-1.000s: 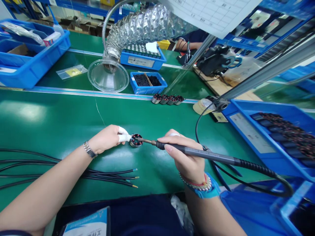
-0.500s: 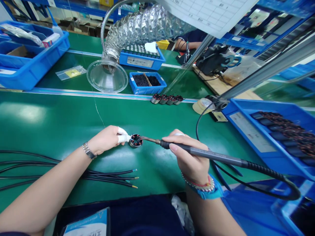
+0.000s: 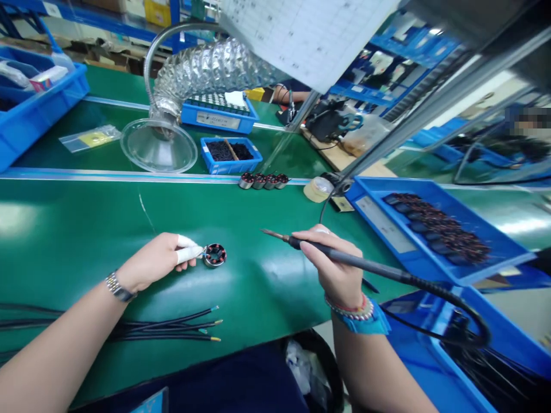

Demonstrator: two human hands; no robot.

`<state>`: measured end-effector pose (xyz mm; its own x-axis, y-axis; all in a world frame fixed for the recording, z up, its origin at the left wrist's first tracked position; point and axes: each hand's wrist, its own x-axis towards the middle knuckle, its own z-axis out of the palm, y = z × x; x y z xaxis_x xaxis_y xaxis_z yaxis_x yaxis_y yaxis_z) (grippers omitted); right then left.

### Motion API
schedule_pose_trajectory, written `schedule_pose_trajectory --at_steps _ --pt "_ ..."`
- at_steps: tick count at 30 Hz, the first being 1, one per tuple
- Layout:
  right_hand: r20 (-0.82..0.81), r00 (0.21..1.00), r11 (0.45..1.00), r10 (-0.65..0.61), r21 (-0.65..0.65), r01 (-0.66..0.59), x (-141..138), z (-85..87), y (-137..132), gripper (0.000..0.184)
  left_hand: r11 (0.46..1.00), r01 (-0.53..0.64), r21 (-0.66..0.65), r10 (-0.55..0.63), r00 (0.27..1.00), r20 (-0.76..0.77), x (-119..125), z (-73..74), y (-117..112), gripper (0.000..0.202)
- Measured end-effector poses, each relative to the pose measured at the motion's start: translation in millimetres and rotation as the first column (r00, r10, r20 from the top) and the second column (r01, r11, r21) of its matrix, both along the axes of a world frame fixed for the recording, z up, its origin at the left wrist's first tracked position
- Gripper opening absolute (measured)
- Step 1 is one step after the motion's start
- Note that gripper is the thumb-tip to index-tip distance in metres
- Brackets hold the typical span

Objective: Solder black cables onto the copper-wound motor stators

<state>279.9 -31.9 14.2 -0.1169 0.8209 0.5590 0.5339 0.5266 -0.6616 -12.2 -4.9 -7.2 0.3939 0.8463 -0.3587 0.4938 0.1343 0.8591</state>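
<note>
Closed in a narrow pinch with the left hand (image 3: 150, 261), capped in white at thumb and finger, on the left edge of a short silver ring packed with black and copper-red windings (image 3: 216, 264), seemingly to stop it turning on the smooth green worktop (image 3: 267, 292); cannot tell whether on the rim alone or on a fine lead as well. Gripped pen-fashion in the right hand (image 3: 338, 272), well behind the bare tip of a slim dark-grey soldering iron (image 3: 365, 264), presumably for fine aim and for safety from heat; pointed leftward, clear of the ring and to its right. Backed, farther off, by four similar rings in a close row (image 3: 259, 181), perhaps lined up there to be out of the way yet within reach. Laid partly beneath the left forearm, black cables with coloured ends (image 3: 181, 337), heads together, likely for easy picking. Faced from the far side by a clear, wide funnel-shaped hood (image 3: 158, 146) on a crinkled silver duct (image 3: 210, 71), probably for drawing off fumes
</note>
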Motion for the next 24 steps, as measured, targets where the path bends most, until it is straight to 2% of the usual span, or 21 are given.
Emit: schedule_pose_trajectory --at_steps 2,4,8,11,13,15,17,18,19,21,22,23,24 --pt "0.126 0.986 0.993 -0.110 0.050 0.105 24.1 -1.7 11.6 0.011 0.994 -0.043 0.096 0.047 0.998 -0.040 -4.6 2.9 -0.7 0.035" --pt "0.236 0.945 0.972 -0.227 0.120 0.204 51.4 -7.5 30.2 0.012 0.969 -0.153 0.196 0.173 0.981 -0.090 -10.0 5.9 -2.4 0.035" --pt "0.283 0.872 0.908 -0.399 0.251 0.334 103.5 -24.0 79.6 0.016 0.878 -0.368 0.307 0.408 0.910 -0.077 -17.3 8.9 -7.2 0.035" --pt "0.226 0.883 0.898 -0.411 0.269 0.349 127.6 -29.4 109.4 0.016 0.810 -0.480 0.338 0.491 0.869 0.059 -17.9 6.6 -8.3 0.028" --pt "0.193 0.902 0.907 -0.386 0.260 0.332 129.3 -29.0 118.7 0.013 0.769 -0.565 0.300 0.518 0.825 0.227 -17.5 4.9 -7.2 0.030" --pt "0.157 0.923 0.918 -0.353 0.251 0.308 116.0 -27.8 117.3 0.011 0.761 -0.627 0.165 0.524 0.744 0.414 -18.0 4.5 -5.6 0.036" --pt "0.128 0.942 0.933 -0.309 0.231 0.275 87.5 -27.5 104.5 0.011 0.781 -0.625 0.009 0.520 0.657 0.546 -19.3 5.6 -4.7 0.032" --pt "0.122 0.952 0.944 -0.282 0.214 0.252 68.5 -27.9 94.4 0.014 0.793 -0.608 -0.040 0.514 0.631 0.581 -19.7 6.6 -4.9 0.027" --pt "0.128 0.963 0.958 -0.238 0.197 0.210 47.4 -28.9 82.6 0.014 0.809 -0.586 -0.050 0.499 0.639 0.585 -19.7 7.7 -5.8 0.024" --pt "0.174 0.981 0.985 -0.090 0.160 0.062 3.3 -32.9 57.7 0.009 0.850 -0.525 0.038 0.449 0.761 0.468 -17.6 9.7 -9.2 0.026" --pt "0.232 0.969 0.984 0.087 0.131 -0.119 -17.5 -36.3 46.4 0.011 0.873 -0.475 0.115 0.412 0.842 0.348 -15.3 10.2 -11.5 0.030" --pt "0.272 0.932 0.956 0.240 0.098 -0.275 -36.2 -40.6 36.9 0.014 0.894 -0.405 0.194 0.366 0.907 0.208 -12.2 10.0 -14.0 0.034" --pt "0.293 0.897 0.929 0.330 0.069 -0.364 -52.0 -45.9 29.6 0.018 0.912 -0.316 0.260 0.308 0.949 0.074 -8.6 9.0 -16.5 0.037"
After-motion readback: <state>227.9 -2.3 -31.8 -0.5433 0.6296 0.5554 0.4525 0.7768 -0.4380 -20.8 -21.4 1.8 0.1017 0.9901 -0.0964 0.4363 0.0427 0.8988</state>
